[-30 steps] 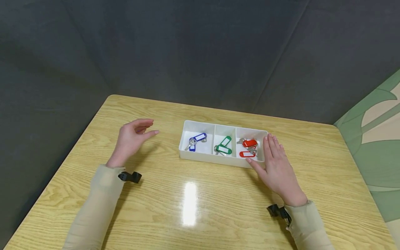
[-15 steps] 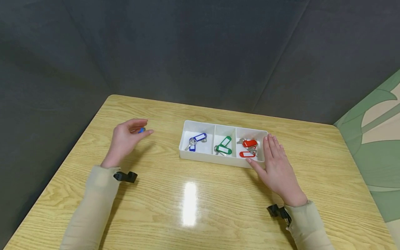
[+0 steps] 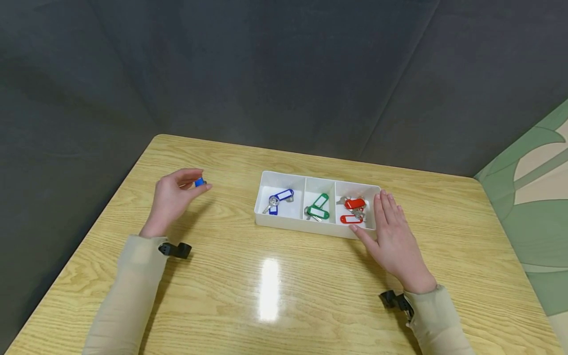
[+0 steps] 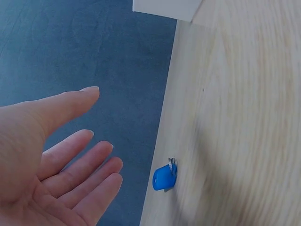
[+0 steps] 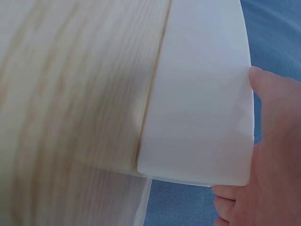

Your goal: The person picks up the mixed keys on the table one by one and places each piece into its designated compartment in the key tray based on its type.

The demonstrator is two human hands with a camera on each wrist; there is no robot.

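Observation:
My left hand [image 3: 170, 199] is held over the left part of the table, fingers loosely bent and holding nothing. A blue key tag [image 4: 164, 178] with a bit of metal on it lies on the wood, apart from the fingertips in the left wrist view. In the head view it shows between thumb and fingers. My right hand [image 3: 395, 241] rests against the right end of a white three-compartment tray [image 3: 293, 225], fingers straight and thumb on the front rim. Keys with blue tags [image 3: 284, 195] lie in the left compartment, green tags [image 3: 318, 212] in the middle, red tags [image 3: 355, 203] at right.
The wooden table [image 3: 222, 286] has its far edge behind the tray, against a dark grey padded wall [image 3: 266, 74]. A green and beige patterned surface [image 3: 537, 207] stands beyond the right edge. Each wrist carries a small black camera mount [image 3: 175, 250].
My left hand has drawn back to the left, and the blue key tag has come into view by its fingers. The right hand and the tray have stayed in place.

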